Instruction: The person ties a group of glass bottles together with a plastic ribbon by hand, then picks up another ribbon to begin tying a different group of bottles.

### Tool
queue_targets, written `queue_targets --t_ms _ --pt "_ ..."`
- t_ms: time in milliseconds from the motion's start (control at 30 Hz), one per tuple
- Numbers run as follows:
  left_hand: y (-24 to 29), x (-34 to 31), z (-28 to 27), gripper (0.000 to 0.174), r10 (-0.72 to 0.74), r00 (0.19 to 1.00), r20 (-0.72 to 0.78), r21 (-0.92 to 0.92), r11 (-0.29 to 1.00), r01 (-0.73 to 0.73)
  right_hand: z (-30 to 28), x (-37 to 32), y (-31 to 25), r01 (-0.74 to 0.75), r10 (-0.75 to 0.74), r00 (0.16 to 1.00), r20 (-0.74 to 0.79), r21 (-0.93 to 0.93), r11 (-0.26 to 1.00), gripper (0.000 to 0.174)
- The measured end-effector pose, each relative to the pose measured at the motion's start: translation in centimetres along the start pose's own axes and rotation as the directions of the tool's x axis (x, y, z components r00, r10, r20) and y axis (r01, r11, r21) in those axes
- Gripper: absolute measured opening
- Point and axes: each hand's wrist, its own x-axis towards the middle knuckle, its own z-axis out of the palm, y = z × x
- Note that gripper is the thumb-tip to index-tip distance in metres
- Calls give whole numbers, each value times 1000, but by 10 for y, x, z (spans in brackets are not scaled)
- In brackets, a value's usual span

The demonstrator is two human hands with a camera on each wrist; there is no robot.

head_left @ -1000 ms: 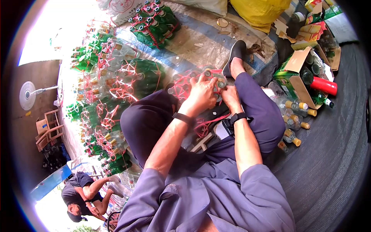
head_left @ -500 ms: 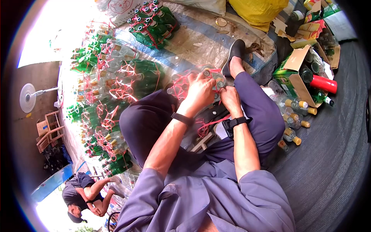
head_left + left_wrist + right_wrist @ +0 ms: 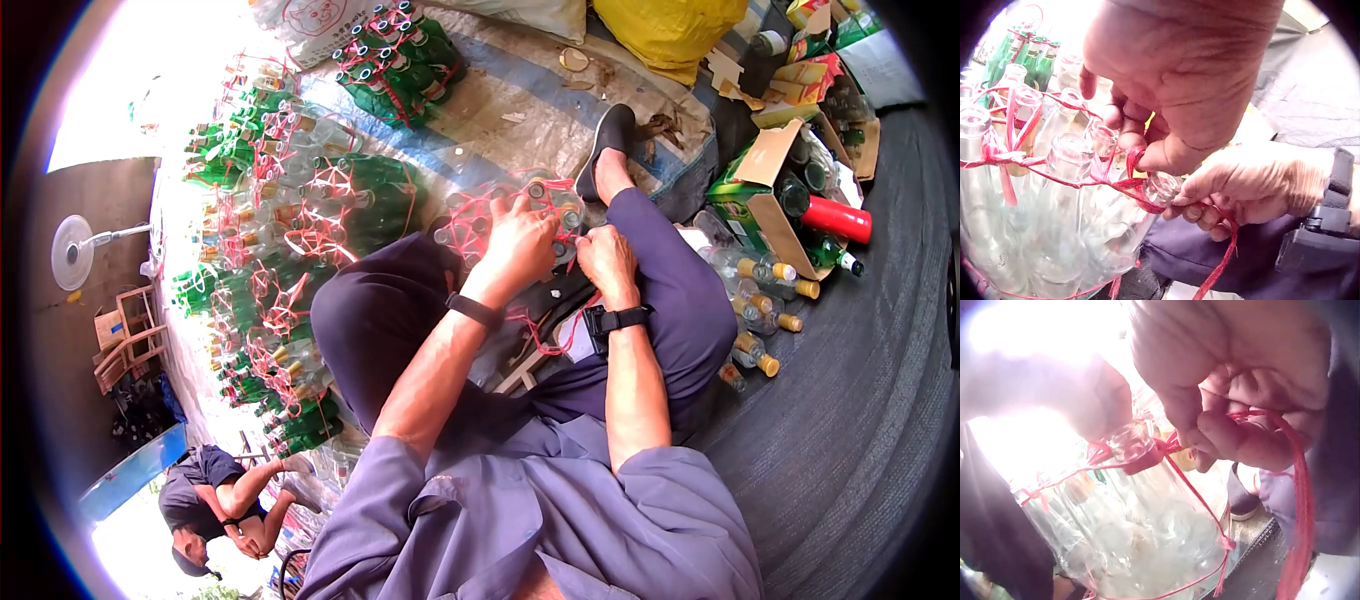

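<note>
Between my knees stands a cluster of clear glass bottles (image 3: 1063, 212), bound round the necks with red plastic twine (image 3: 1035, 164). My left hand (image 3: 520, 242) reaches over the near side of the cluster. In the left wrist view its thumb and finger pinch the twine right beside one bottle mouth (image 3: 1163, 186). Just to the right, my right hand (image 3: 606, 262) has its fingers curled round the twine's free end (image 3: 1302, 519), which hangs down in a long tail. In the right wrist view a knot (image 3: 1159, 447) sits close against the bottle neck, and the twine runs taut into that hand.
Many tied bundles of green and clear bottles (image 3: 375, 200) crowd the left. Loose clear bottles (image 3: 765, 310) lie on the right beside an open carton (image 3: 750, 200). A yellow bag (image 3: 680, 35) lies ahead. Another person (image 3: 225, 500) sits at lower left.
My right hand has drawn away from the bottle neck, rightward and slightly toward my body, with the twine in its fingers. The left hand stays over the cluster.
</note>
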Motion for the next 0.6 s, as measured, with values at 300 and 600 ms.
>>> queue_targets --t_ms 300,600 --pt "3 -3 5 7 -87 984 -158 -54 995 80 13 8 -5 25 -26 1000 16 34 999 24" --pt "4 -4 -3 7 -178 979 -94 -150 975 163 13 8 -6 41 -41 999 -16 50 998 21"
